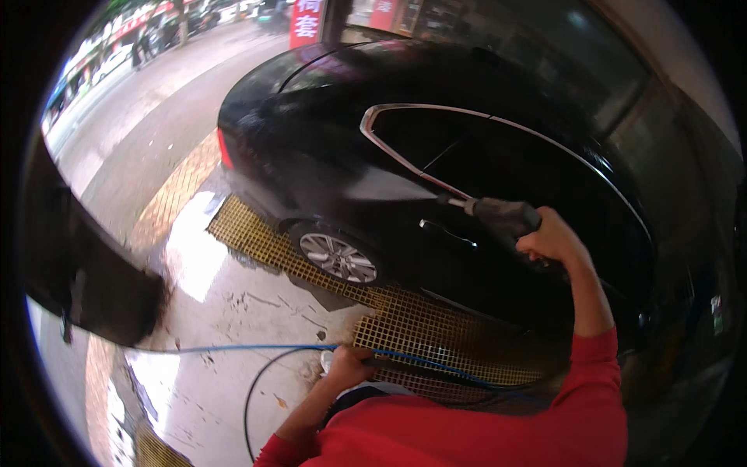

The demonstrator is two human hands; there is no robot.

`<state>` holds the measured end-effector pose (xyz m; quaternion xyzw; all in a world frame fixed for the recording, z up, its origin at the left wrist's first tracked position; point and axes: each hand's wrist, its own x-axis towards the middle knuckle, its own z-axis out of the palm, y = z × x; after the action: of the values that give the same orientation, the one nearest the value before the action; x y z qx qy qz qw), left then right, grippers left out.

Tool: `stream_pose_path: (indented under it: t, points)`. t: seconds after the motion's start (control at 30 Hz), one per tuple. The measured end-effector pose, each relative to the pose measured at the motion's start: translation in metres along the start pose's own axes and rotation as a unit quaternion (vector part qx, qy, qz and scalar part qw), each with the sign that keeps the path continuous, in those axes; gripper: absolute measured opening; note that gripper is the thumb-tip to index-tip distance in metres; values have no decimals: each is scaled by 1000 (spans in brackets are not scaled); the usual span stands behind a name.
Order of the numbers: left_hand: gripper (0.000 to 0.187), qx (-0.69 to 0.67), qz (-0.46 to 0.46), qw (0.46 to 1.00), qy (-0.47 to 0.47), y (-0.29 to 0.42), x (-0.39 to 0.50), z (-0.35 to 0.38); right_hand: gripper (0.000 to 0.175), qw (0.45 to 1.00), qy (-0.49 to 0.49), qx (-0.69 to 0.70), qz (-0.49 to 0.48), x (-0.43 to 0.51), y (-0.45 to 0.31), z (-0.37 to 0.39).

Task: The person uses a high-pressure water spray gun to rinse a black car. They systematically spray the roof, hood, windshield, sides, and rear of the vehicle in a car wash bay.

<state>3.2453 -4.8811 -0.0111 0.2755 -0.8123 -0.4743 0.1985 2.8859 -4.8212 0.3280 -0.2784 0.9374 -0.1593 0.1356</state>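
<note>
In my right hand (551, 236) is a pressure washer spray gun (502, 216), its nozzle pointing left. A white fan of spray (391, 185) leaves the tip and spreads toward the rear side panel of a black car (274, 152). The gun is above the rear door handle (448, 233), below the chrome window trim (402, 160). My left hand (350, 366), low in front of my body, is closed around a black hose (408, 373). A thin blue hose (268, 347) runs past that hand; whether they touch is unclear.
The car's rear wheel (338, 258) stands on yellow floor grating (408, 327). Pale, wet, dirt-marked floor (233, 315) lies to the left. A black hose loop (247, 397) trails across it. A dark pillar-like object (99, 286) stands at far left, with a street (152, 105) beyond.
</note>
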Motion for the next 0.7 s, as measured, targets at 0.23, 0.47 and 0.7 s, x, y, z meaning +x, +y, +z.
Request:
stream_pose_path:
  t: [0.23, 0.47, 0.7]
  points:
    - [15, -54, -15, 993, -106, -23, 82, -53, 27, 987, 152, 4, 41, 42, -62, -84]
    - [20, -108, 19, 981, -162, -18, 143, -80, 38, 989, 117, -89, 20, 104, -155, -79]
    - [30, -107, -32, 975, -192, -46, 179, -134, 38, 980, 88, -176, 25, 147, -239, -34]
